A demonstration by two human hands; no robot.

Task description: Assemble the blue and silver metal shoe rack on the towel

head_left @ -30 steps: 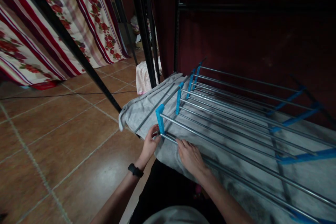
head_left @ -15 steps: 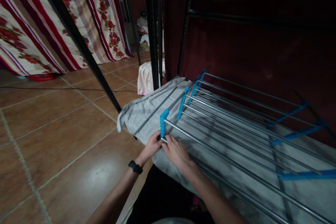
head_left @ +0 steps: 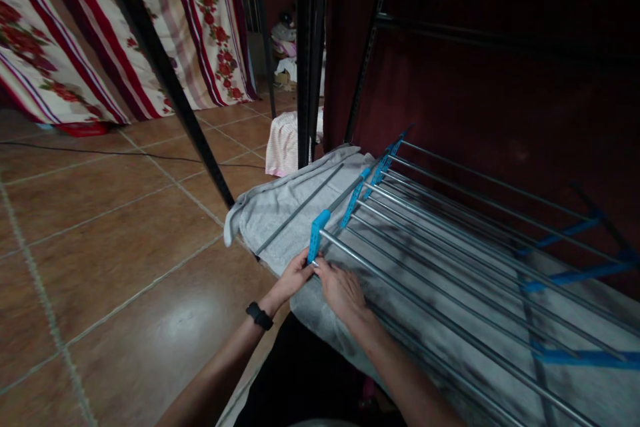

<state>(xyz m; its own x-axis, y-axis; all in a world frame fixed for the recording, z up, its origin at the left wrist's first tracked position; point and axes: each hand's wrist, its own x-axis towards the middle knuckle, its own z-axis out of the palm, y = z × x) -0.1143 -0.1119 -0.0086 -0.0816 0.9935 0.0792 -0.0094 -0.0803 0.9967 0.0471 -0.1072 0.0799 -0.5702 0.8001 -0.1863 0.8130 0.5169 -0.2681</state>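
A rack of metal rods with blue plastic end pieces lies over a grey blanket. My left hand is closed on the lower end of the near blue corner piece. Beside it, my right hand pinches the end of a metal rod at the bottom of that piece. Most of this rod is hidden under my right hand and arm. A grey tube joins the near corner piece to another blue piece farther back.
A loose grey rod lies on the blanket to the left. Black metal posts rise from the blanket's edge. Tiled floor spreads to the left, crossed by a dark cable. A striped floral curtain hangs behind.
The view has shifted slightly, so the rack sits a little farther right. My right-hand fingers have drawn in more tightly around the rod end; my left hand stays at the blue corner piece.
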